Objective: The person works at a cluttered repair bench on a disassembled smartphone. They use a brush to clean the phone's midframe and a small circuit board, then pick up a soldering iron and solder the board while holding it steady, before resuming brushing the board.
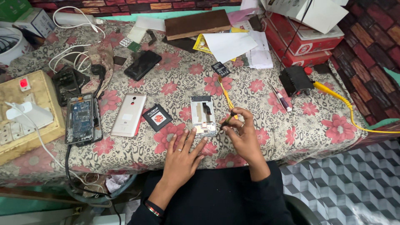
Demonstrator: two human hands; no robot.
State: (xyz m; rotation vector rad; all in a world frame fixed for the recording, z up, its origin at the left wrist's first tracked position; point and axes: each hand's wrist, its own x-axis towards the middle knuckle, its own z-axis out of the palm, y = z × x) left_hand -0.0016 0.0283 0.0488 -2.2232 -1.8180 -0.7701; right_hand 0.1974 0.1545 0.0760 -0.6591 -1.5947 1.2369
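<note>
- The right hand [245, 135] pinches a slim dark-handled tool [227, 120] between thumb and the first fingers, which are closed together on its handle; the tool's tip slants down toward the right edge of the opened phone frame [203, 116].
- The left hand [182, 156] lies palm down with fingers spread apart and straight; its fingertips [193, 132] rest at the lower edge of the phone frame, holding nothing. A ring sits on one finger and a bangle on the wrist.
- The phone frame lies flat on the flowered tablecloth [266, 96], its inner side up, long axis pointing away from the person.
- Just right of the frame, yellow tweezers [225, 92] lie on the cloth, running away from the right hand.
- Left of the frame sits a small black square packet with a red disc [157, 118], and beyond that a silver phone back cover [128, 115].
- Further left of the frame lies a phone with its circuit board bared [81, 118], beside a beige switch box [25, 114].
- Above and left of the frame lies a black phone [143, 64], face up.
- Well right of the frame stands a black box with a yellow cable [296, 80], with a pen-like tool [281, 98] between them.
</note>
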